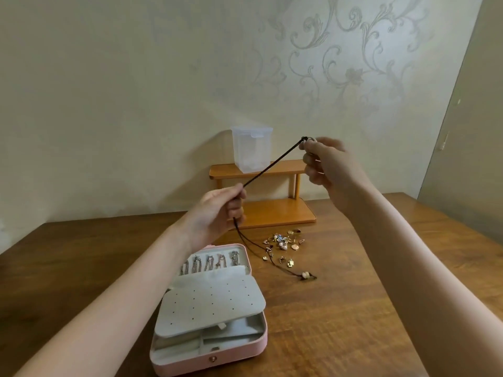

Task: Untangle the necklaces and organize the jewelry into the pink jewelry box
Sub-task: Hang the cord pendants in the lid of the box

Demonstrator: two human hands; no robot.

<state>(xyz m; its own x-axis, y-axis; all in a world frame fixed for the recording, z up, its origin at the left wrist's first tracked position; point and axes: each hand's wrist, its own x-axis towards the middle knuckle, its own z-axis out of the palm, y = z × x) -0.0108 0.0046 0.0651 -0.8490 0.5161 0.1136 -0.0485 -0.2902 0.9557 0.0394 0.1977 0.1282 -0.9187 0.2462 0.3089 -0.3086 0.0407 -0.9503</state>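
A dark cord necklace (272, 168) is stretched taut in the air between my hands. My left hand (217, 213) grips the cord lower down, and my right hand (329, 164) pinches its upper end with a small ring. The cord's loose tail hangs to the table and ends in a beaded pendant (306, 274). The pink jewelry box (212, 360) lies open in front of me, with several chains hung in its lid (209, 262) and a grey perforated earring panel (212, 303) over the tray. A heap of small earrings and charms (285, 243) lies on the table.
A wooden two-tier shelf (261, 170) stands against the wall, with a clear plastic container (251, 148) on its top board. The brown wooden table (340, 322) reaches to the wall; a door edge (462, 131) is at the right.
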